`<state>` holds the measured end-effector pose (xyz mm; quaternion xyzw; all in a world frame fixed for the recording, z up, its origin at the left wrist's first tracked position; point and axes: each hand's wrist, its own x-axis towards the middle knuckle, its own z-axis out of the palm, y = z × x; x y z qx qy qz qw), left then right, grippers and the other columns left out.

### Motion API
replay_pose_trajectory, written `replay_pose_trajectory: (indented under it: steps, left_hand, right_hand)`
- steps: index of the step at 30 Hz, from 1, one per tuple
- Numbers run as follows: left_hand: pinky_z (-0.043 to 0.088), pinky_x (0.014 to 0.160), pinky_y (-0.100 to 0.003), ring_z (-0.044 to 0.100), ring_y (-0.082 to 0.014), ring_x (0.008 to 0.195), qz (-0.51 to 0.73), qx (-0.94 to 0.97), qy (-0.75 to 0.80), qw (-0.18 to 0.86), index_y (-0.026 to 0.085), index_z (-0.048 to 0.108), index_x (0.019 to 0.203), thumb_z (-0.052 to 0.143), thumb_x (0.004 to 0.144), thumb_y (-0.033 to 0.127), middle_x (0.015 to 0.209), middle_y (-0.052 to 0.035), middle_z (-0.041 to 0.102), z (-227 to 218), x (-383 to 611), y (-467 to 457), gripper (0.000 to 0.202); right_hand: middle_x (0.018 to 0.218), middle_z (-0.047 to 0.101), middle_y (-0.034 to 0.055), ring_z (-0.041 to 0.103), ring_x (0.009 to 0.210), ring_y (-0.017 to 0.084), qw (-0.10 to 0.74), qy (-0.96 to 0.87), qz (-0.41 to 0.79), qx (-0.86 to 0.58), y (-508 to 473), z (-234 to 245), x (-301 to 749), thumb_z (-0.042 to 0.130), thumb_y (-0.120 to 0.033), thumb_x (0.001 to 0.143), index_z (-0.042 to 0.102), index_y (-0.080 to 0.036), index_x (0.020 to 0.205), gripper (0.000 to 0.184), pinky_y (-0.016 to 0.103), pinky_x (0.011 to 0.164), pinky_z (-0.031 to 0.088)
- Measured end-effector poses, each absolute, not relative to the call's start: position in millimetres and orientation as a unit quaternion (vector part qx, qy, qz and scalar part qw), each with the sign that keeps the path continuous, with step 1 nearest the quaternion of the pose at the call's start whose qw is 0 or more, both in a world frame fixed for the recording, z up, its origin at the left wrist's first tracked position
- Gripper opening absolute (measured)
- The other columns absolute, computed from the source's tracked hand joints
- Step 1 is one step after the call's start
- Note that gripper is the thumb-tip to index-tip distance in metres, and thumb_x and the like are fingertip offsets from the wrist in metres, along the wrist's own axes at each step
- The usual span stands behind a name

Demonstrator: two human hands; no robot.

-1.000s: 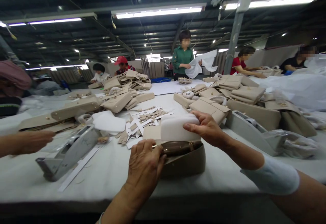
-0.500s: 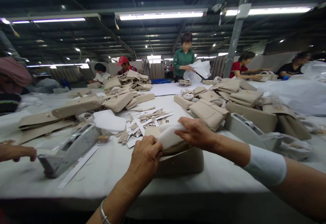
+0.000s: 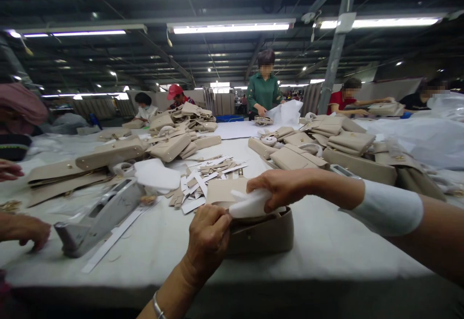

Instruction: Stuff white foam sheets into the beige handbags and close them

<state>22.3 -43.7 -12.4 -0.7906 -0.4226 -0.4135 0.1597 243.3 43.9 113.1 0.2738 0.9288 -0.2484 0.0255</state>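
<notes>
A beige handbag [image 3: 263,237] stands in front of me on the white-covered table, its flap [image 3: 224,191] folded back away from me. My left hand [image 3: 209,232] is closed on the left edge of the bag's opening, thumb and fingers pinched together. My right hand [image 3: 284,189] grips a white foam sheet [image 3: 250,204] from above, and the sheet's lower part is at the mouth of the bag. How deep the foam reaches inside is hidden by the bag's front wall.
Beige and white scrap strips [image 3: 199,179] lie beyond the bag. A grey tape dispenser [image 3: 99,217] and another white foam piece [image 3: 157,175] are to the left. Handbags pile up left [image 3: 170,145] and right [image 3: 297,157]. A co-worker's hand [image 3: 27,232] rests at the left edge.
The right hand has pushed the foam down toward the bag's mouth, and its fingers now curl over it. More of the raised flap shows. A second co-worker's hand has appeared at far left.
</notes>
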Motion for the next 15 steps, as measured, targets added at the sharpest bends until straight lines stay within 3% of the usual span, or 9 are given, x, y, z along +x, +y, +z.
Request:
replay_pose_trajectory:
  steps: [3,6,9,12,15]
  left_hand:
    - [0.039,0.07,-0.032,0.048,-0.0179,0.075,-0.417,-0.793,-0.411,0.168,0.017,0.063,0.08,0.05,0.083,0.009,0.077,-0.0061,0.059,-14,22,-45,0.016]
    - [0.038,0.072,-0.033,0.049,-0.0194,0.078,-0.394,-0.792,-0.432,0.176,0.017,0.062,0.082,0.05,0.084,0.01,0.079,-0.006,0.061,-13,24,-45,0.015]
    - [0.036,0.071,-0.035,0.049,-0.0212,0.079,-0.337,-0.795,-0.472,0.178,0.018,0.058,0.076,0.048,0.086,0.013,0.075,-0.0053,0.06,-7,25,-48,0.015]
    - [0.035,0.071,-0.037,0.05,-0.0233,0.079,-0.264,-0.806,-0.507,0.152,0.019,0.055,0.075,0.049,0.086,0.018,0.073,-0.0054,0.059,5,24,-53,0.012]
    - [0.034,0.085,-0.044,0.053,-0.0285,0.097,-0.214,-0.815,-0.53,0.098,0.018,0.056,0.081,0.051,0.084,0.018,0.08,-0.0073,0.064,15,22,-55,0.006]
  right_hand:
    - [0.084,0.064,-0.0001,0.056,0.07,0.016,0.07,0.915,-0.266,0.296,52,123,228,0.069,-0.01,0.056,0.066,-0.02,0.096,0.042,0.023,0.056,0.039]
    - [0.069,0.062,-0.0014,0.052,0.058,0.014,0.103,0.903,-0.246,0.337,49,129,214,0.066,-0.002,0.051,0.067,-0.02,0.083,0.037,0.024,0.051,0.036]
    - [0.064,0.059,-0.0024,0.05,0.054,0.013,0.116,0.913,-0.202,0.336,40,128,207,0.069,-0.005,0.052,0.066,-0.02,0.081,0.032,0.024,0.048,0.033]
    - [0.069,0.061,-0.0013,0.052,0.06,0.014,0.074,0.921,-0.185,0.335,34,121,213,0.074,-0.021,0.059,0.066,-0.018,0.083,0.025,0.023,0.051,0.034]
    - [0.072,0.063,0.0,0.055,0.064,0.015,-0.025,0.9,-0.257,0.352,38,114,230,0.067,-0.024,0.068,0.067,-0.016,0.084,0.018,0.023,0.054,0.037]
